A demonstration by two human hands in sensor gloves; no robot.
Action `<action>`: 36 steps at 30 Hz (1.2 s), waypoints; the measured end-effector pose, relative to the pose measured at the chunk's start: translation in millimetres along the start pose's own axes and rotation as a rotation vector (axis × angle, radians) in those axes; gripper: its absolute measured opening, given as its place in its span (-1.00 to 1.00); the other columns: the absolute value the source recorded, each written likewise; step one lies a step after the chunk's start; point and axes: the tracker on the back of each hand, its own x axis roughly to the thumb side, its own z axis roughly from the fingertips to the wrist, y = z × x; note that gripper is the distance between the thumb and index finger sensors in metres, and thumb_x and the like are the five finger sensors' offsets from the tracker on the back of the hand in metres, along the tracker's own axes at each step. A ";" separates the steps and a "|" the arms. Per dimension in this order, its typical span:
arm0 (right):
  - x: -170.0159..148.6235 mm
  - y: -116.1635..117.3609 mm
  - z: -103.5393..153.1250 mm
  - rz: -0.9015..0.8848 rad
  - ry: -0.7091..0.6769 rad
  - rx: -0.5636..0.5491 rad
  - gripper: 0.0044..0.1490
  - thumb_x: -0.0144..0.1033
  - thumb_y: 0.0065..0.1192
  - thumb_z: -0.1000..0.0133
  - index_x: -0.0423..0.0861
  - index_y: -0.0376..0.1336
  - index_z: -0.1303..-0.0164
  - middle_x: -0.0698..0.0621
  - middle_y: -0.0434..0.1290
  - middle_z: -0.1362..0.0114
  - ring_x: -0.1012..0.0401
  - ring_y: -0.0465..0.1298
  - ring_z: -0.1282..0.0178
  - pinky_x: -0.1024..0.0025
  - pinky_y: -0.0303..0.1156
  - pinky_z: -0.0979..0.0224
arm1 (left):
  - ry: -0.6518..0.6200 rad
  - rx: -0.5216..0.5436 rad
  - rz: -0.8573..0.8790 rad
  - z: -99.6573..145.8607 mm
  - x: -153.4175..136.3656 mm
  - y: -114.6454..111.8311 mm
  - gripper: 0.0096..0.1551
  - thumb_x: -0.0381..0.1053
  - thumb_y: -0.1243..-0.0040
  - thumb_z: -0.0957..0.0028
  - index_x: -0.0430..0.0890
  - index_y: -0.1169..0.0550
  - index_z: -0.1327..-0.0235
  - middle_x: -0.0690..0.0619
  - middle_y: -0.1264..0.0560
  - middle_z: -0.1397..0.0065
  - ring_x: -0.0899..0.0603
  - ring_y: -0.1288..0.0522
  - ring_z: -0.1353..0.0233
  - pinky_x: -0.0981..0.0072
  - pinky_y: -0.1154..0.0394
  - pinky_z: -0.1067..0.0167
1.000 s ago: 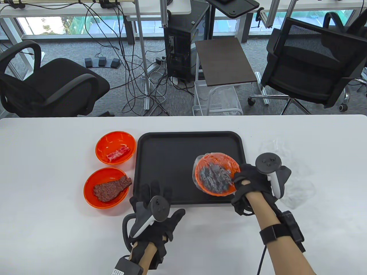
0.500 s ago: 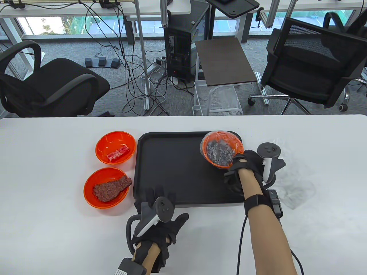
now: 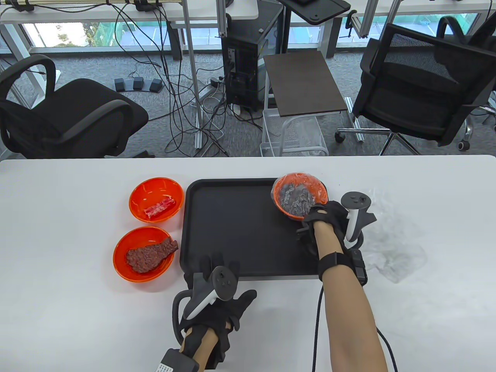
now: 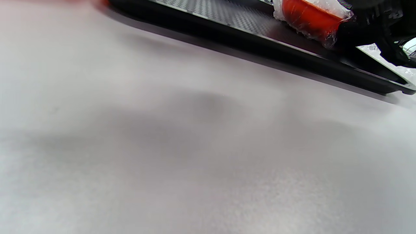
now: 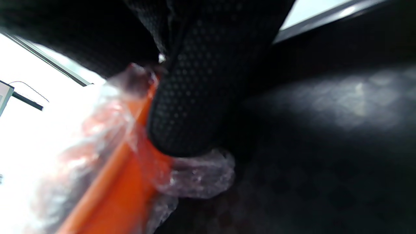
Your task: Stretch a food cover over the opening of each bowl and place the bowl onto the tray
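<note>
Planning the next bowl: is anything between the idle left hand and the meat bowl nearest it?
Nothing visible. The left hand rests on bare table, and the meat bowl sits to its left beside the tray.

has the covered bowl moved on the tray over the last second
Yes. The covered bowl, gripped by the right hand, has gone from the tray's near right part to its far right corner.

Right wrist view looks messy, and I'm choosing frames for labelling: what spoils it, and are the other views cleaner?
Right wrist view: blown-out white at left, covered bowl blurred, glove finger blocks the middle. Left wrist view: soft, mostly table. Table view: sharp, evenly lit.
</note>
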 end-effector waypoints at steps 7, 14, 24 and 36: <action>-0.6 -10.6 8.4 -0.011 -0.045 -0.025 -0.13 0.03 0.47 -0.08 -0.29 0.36 -0.44 -0.22 0.63 -0.27 0.02 0.87 0.08 0.60 0.89 0.19 | -0.005 -0.007 0.004 0.3 -0.2 -0.5 0.09 0.71 0.26 0.07 0.36 0.20 -0.69 0.16 0.47 -0.77 -0.15 0.56 -0.74 -0.32 0.49 -0.52; -1.4 -46.5 33.6 -0.059 -0.201 -0.042 -0.06 0.04 0.46 -0.07 -0.37 0.31 -0.46 -0.32 0.56 -0.31 -0.13 0.82 0.06 0.38 0.83 0.20 | -0.009 -0.020 0.010 -0.1 -0.3 -1.6 0.09 0.71 0.27 0.07 0.36 0.21 -0.69 0.16 0.47 -0.77 -0.15 0.56 -0.73 -0.33 0.50 -0.51; -28.7 -81.9 93.3 0.146 -0.506 0.038 0.10 0.20 0.42 -0.06 -0.28 0.17 -0.61 -0.34 0.35 -0.53 -0.30 0.62 -0.24 -0.04 0.70 0.06 | -0.007 -0.045 0.031 -0.3 -2.6 -2.6 0.10 0.71 0.27 0.07 0.35 0.21 -0.69 0.16 0.47 -0.77 -0.15 0.57 -0.73 -0.33 0.51 -0.50; -115.3 -63.7 162.0 0.698 -0.932 0.124 0.25 0.66 -0.01 -0.08 0.11 -0.15 -0.83 -0.26 -0.24 -0.79 -0.57 -0.12 -0.61 -0.71 -0.02 -0.22 | -0.023 -0.064 -0.023 -3.0 5.3 -9.2 0.16 0.76 0.33 0.13 0.33 0.28 -0.66 0.18 0.55 -0.73 -0.13 0.63 -0.70 -0.32 0.56 -0.46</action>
